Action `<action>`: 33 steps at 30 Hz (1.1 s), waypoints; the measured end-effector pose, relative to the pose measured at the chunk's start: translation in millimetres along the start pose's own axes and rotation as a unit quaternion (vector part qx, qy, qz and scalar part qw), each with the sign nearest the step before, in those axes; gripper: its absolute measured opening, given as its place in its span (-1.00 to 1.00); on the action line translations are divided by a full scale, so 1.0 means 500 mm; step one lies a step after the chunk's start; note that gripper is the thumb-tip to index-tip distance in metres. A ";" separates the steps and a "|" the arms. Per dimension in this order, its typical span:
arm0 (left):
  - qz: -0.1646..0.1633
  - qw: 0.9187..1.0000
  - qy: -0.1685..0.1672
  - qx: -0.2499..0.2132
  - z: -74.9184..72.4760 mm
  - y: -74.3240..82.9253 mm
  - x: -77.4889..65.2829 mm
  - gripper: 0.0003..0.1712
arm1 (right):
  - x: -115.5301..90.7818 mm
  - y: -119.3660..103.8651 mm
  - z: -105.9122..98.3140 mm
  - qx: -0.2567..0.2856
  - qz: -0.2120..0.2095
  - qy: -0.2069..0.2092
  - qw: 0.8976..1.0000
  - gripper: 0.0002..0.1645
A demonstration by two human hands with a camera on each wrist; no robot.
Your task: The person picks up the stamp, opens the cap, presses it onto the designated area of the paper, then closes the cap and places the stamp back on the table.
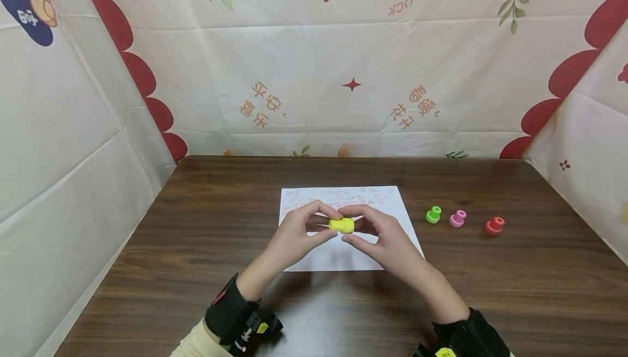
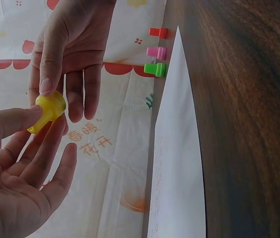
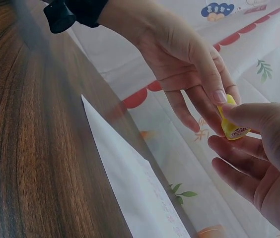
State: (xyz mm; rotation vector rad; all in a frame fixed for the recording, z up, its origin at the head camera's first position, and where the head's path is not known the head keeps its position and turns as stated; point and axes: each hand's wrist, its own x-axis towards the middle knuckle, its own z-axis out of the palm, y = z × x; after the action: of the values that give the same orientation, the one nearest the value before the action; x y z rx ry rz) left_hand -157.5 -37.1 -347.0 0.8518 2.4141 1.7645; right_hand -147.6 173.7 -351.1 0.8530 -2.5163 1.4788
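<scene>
Above a white sheet of paper (image 1: 338, 256), a small yellow toy stamp (image 1: 342, 225) lies sideways between both hands. My left hand (image 1: 298, 237) pinches its narrow handle with thumb and forefinger. Thumb and fingers of my right hand (image 1: 387, 237) are at the wider end and grip it there. Dark print shows on the stamp's wide end (image 3: 239, 133) in the right wrist view. Rows of small red-orange prints cover the far part of the paper. On the table to the right stand a green stamp (image 1: 434, 215), a pink stamp (image 1: 458, 218) and a red stamp (image 1: 495, 225).
The dark wood table (image 1: 206, 226) extends around the paper. A white cloth (image 1: 314, 73) with red scalloped borders and printed characters hangs behind it and along both sides. Each wrist wears a black band (image 1: 233, 310) with a device on it.
</scene>
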 end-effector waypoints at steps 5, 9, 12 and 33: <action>0.006 1.000 0.003 -0.002 0.002 -0.002 -0.001 -0.73 | 0.000 0.001 0.000 0.002 0.000 0.003 1.000 -0.50; 0.021 1.000 0.005 0.004 0.004 -0.004 -0.002 -0.74 | -0.003 0.001 -0.001 -0.001 -0.002 0.007 1.000 -0.51; 0.022 1.000 0.005 0.006 0.005 -0.005 -0.002 -0.74 | -0.004 0.001 -0.002 -0.004 -0.002 0.010 1.000 -0.52; -0.004 1.000 0.015 0.021 0.000 -0.008 -0.001 -0.75 | -0.005 0.006 -0.006 0.002 -0.011 0.044 0.999 -0.59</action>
State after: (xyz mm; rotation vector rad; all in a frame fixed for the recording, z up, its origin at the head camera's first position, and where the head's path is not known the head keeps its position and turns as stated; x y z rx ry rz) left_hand -158.8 -38.1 -350.7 0.8247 2.4782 1.7435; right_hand -147.5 178.4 -353.0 0.7956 -2.4325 1.4818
